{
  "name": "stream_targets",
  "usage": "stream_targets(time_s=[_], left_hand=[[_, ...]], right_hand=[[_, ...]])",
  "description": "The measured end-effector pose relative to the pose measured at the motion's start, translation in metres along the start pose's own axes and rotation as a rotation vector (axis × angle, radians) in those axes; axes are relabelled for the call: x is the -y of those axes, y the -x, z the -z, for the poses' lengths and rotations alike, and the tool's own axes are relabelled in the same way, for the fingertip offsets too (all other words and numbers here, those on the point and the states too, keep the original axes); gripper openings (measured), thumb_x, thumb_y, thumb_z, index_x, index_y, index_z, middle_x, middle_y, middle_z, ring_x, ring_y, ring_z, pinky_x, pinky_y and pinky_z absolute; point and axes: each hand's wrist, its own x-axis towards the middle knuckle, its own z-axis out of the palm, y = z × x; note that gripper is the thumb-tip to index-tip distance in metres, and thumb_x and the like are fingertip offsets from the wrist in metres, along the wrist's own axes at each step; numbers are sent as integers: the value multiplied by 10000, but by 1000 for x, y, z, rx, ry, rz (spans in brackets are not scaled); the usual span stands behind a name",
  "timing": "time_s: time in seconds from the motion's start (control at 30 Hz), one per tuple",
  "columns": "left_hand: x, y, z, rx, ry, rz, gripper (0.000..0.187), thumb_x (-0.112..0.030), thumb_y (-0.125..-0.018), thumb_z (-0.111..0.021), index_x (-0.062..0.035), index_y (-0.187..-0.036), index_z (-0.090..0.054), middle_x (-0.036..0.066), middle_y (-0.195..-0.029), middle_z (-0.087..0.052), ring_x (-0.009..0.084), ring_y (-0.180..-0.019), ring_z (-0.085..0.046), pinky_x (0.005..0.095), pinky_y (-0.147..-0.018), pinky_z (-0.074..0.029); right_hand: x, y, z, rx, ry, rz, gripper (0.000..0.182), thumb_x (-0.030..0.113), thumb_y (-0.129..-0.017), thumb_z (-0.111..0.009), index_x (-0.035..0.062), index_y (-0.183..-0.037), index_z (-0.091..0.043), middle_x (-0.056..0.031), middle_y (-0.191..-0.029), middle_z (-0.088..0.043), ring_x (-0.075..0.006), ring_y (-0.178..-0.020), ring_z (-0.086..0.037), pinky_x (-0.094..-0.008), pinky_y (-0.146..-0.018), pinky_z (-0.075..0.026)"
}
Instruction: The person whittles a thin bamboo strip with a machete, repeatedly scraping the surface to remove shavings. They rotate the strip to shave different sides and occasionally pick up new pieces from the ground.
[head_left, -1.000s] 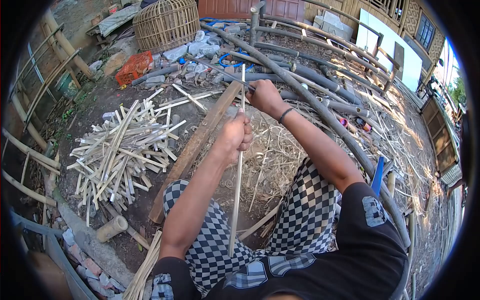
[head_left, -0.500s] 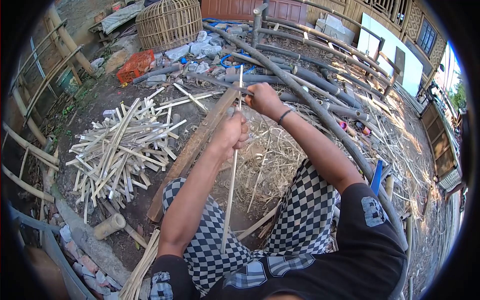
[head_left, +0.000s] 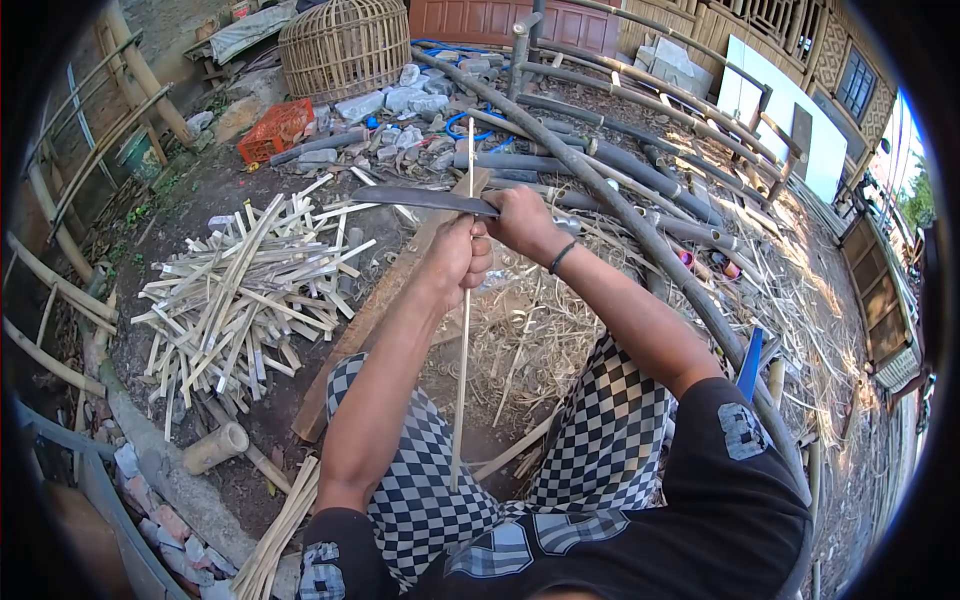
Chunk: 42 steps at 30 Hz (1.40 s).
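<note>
My left hand (head_left: 460, 258) is closed round a long thin bamboo strip (head_left: 463, 370). The strip stands nearly upright in view, its lower end by my checkered trousers (head_left: 430, 480) and its far end beyond my fist. My right hand (head_left: 524, 218) grips a machete (head_left: 420, 200), whose handle is hidden in the fingers. Its dark broad blade points left and lies across the strip just beyond my left fist. Both hands are close together. Beneath them a wooden plank (head_left: 335, 385) runs diagonally, partly covered by my left forearm.
To the left lies a heap of split bamboo strips (head_left: 240, 290); curly shavings (head_left: 520, 340) cover the ground between my knees. A long pole (head_left: 640, 215) slants along my right. Further off are an orange crate (head_left: 277, 130), a woven bamboo cage (head_left: 343, 48) and rubble. A bamboo offcut (head_left: 216, 449) lies lower left.
The machete blade has turned broader side to view and come nearer my left fist. My right hand has moved slightly down, and the strip has swung more upright.
</note>
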Motion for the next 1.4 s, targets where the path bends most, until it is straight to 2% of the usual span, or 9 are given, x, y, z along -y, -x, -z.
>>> stream_targets(time_s=[0.1,0.23,0.37,0.5,0.67,0.9,1.03,1.3,1.4], left_hand=[[0,-4,3,-9,25,-49,296,-375,-1048,-341,-195,-819,-398,-110,-570,-240,19,-421,-180,223,-356,-113],[-6,0,6,46,-62,-23,373,-419,-1074,-270,-196,-803,-396,-105,-587,-247,21,-441,-188,219,-366,-125],[0,-7,10,-20,10,-54,322,-383,-1052,-339,-198,-794,-396,-108,-570,-243,25,-425,-179,232,-360,-114],[-6,-2,13,68,-61,-22,362,-422,-1067,-293,-199,-801,-395,-104,-577,-254,25,-428,-184,232,-360,-120],[-1,-2,3,2,34,-59,339,-410,-1060,-320,-200,-805,-396,-102,-564,-241,28,-416,-185,237,-352,-112],[1,4,-3,5,-9,0,377,-455,-1070,-282,-185,-833,-398,-98,-568,-247,33,-418,-189,238,-356,-111],[-2,9,-5,25,-72,-12,372,-453,-1072,-279,-179,-850,-400,-91,-578,-265,33,-425,-202,233,-359,-118],[1,6,-11,-4,-71,-28,385,-448,-1072,-278,-158,-848,-396,-86,-579,-265,34,-420,-208,234,-358,-124],[0,9,-14,-4,-96,-13,390,-453,-1075,-266,-161,-854,-401,-91,-588,-266,35,-428,-202,228,-363,-124]], right_hand=[[-2,-8,-7,35,12,-81,178,237,-797,-684,92,-885,-735,-212,-795,-685,-392,-791,-682,-478,-742,-553],[12,1,1,17,-6,2,150,194,-785,-669,75,-840,-743,-233,-791,-679,-398,-778,-680,-472,-740,-552],[5,-11,-8,16,-22,-81,162,211,-783,-681,61,-825,-724,-223,-747,-670,-396,-761,-679,-484,-733,-550],[7,-3,-6,-27,22,24,143,171,-770,-658,42,-801,-713,-230,-764,-667,-409,-754,-668,-483,-738,-548],[0,-11,-3,-16,5,-72,128,201,-755,-684,77,-764,-715,-207,-763,-674,-398,-772,-670,-495,-724,-542],[-9,-13,2,-95,0,-59,119,169,-765,-666,61,-800,-702,-205,-767,-677,-408,-768,-665,-498,-724,-540],[3,-2,15,-5,-22,-19,122,166,-761,-670,98,-846,-723,-218,-769,-670,-416,-757,-659,-506,-730,-538],[-16,-32,12,-71,-49,-210,154,173,-769,-640,49,-828,-710,-229,-771,-669,-425,-772,-656,-499,-746,-544],[-13,-22,16,-59,-6,-167,149,185,-774,-659,56,-833,-703,-224,-785,-671,-411,-820,-659,-496,-777,-538]])
